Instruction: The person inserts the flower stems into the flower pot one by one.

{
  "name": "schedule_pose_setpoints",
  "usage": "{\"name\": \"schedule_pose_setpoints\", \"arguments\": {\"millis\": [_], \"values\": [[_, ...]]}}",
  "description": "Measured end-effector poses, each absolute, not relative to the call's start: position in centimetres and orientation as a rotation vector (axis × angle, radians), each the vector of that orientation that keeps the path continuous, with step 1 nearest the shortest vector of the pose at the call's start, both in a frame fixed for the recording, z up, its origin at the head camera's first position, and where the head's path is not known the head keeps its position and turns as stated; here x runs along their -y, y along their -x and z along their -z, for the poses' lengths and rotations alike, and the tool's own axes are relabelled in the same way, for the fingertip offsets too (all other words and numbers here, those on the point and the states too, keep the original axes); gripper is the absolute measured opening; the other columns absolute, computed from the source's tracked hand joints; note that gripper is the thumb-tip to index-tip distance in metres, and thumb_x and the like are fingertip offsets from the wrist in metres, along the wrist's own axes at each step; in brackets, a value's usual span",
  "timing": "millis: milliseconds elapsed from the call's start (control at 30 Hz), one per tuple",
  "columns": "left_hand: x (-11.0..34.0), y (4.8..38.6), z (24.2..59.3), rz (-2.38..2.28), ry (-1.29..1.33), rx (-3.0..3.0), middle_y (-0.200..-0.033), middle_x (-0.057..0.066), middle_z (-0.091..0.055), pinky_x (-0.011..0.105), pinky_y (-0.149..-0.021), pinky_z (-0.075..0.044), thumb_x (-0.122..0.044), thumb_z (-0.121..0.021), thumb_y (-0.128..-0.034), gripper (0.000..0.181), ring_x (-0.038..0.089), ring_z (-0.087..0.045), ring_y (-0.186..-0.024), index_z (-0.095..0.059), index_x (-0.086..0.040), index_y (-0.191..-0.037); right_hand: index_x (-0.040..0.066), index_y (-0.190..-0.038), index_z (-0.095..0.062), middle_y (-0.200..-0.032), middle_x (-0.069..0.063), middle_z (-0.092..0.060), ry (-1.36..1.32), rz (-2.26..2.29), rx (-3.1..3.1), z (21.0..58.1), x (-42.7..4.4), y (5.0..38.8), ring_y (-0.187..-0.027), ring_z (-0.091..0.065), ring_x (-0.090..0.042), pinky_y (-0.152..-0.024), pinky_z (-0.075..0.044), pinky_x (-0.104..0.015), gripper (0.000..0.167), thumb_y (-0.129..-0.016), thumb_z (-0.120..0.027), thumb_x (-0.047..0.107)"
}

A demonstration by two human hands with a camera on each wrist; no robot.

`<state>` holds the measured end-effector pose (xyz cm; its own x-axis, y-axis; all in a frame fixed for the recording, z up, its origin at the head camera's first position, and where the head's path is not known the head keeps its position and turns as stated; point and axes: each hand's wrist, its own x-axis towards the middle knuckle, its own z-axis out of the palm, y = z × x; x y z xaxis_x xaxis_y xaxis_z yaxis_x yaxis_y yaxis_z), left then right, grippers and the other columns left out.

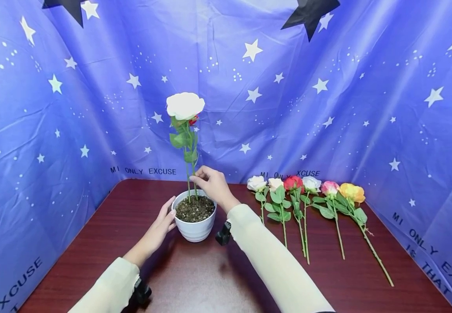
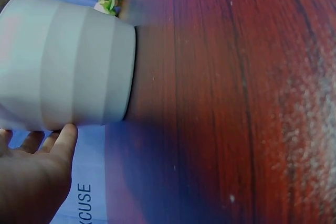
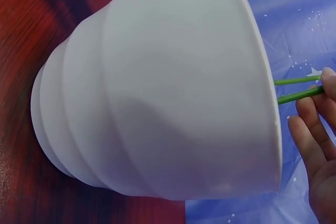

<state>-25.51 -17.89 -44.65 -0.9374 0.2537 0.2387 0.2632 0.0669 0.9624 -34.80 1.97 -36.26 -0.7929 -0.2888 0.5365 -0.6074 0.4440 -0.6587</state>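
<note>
A white ribbed flower pot filled with dark soil stands upright on the table. Two green stems rise from the soil, topped by a large white rose and, mostly hidden behind it, a red rose. My right hand pinches the right-hand stem between thumb and fingers, a little above the rim; which bloom it bears I cannot tell. At the pot's left side, my left hand touches the wall with its fingers extended, as the left wrist view also shows.
To the right on the dark red table lie several loose roses, among them a red rose, a pink rose and a yellow rose. A blue star-patterned cloth hangs behind and along both sides.
</note>
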Motion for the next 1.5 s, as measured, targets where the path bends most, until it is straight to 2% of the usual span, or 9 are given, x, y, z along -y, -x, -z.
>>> {"name": "schedule_pose_setpoints", "arguments": {"millis": [367,567,833,1200,1500], "values": [[17.90,25.42,44.35,2.073,0.556,2.294,-0.163,0.025,-0.004,0.059,-0.113,-0.026,-0.024,-0.031,-0.1112,0.056,0.043,-0.020,-0.143,-0.008,-0.006,-0.160,0.013,-0.096,-0.071,-0.079,0.005,-0.071,-0.743,-1.244,2.404,36.50,-2.14,35.04,-0.071,-0.063,-0.007,-0.067,-0.050,-0.026,0.012,-0.098,-0.067,0.025],[17.91,25.33,44.37,2.073,0.558,2.292,-0.163,0.025,-0.004,0.060,-0.113,-0.026,-0.023,-0.031,-0.1111,0.057,0.044,-0.020,-0.143,-0.008,-0.006,-0.160,0.014,-0.097,-0.072,-0.084,0.005,-0.073,-0.738,-1.239,2.421,36.58,-2.18,34.92,-0.075,-0.065,-0.007,-0.070,-0.052,-0.025,0.012,-0.100,-0.065,0.023],[17.84,25.37,44.42,2.062,0.541,2.302,-0.163,0.025,-0.005,0.060,-0.113,-0.027,-0.023,-0.031,-0.1108,0.057,0.044,-0.021,-0.143,-0.009,-0.006,-0.160,0.013,-0.102,-0.073,-0.089,0.005,-0.074,-0.737,-1.222,2.421,36.91,-2.38,34.94,-0.076,-0.065,-0.007,-0.067,-0.050,-0.025,0.013,-0.101,-0.061,0.018],[17.86,25.38,44.43,2.058,0.565,2.299,-0.163,0.025,-0.005,0.060,-0.113,-0.027,-0.022,-0.031,-0.1110,0.056,0.043,-0.021,-0.143,-0.008,-0.006,-0.160,0.015,-0.098,-0.072,-0.081,0.005,-0.072,-0.710,-1.214,2.433,37.12,-2.52,35.20,-0.074,-0.063,-0.007,-0.073,-0.051,-0.027,0.009,-0.098,-0.068,0.022],[17.75,25.42,44.49,2.056,0.557,2.298,-0.163,0.024,-0.005,0.060,-0.112,-0.027,-0.023,-0.031,-0.1111,0.056,0.043,-0.022,-0.143,-0.009,-0.006,-0.160,0.014,-0.089,-0.067,-0.077,0.005,-0.069,-0.732,-1.211,2.449,37.05,-2.69,34.81,-0.070,-0.059,-0.010,-0.066,-0.048,-0.026,0.014,-0.096,-0.070,0.026]]}}
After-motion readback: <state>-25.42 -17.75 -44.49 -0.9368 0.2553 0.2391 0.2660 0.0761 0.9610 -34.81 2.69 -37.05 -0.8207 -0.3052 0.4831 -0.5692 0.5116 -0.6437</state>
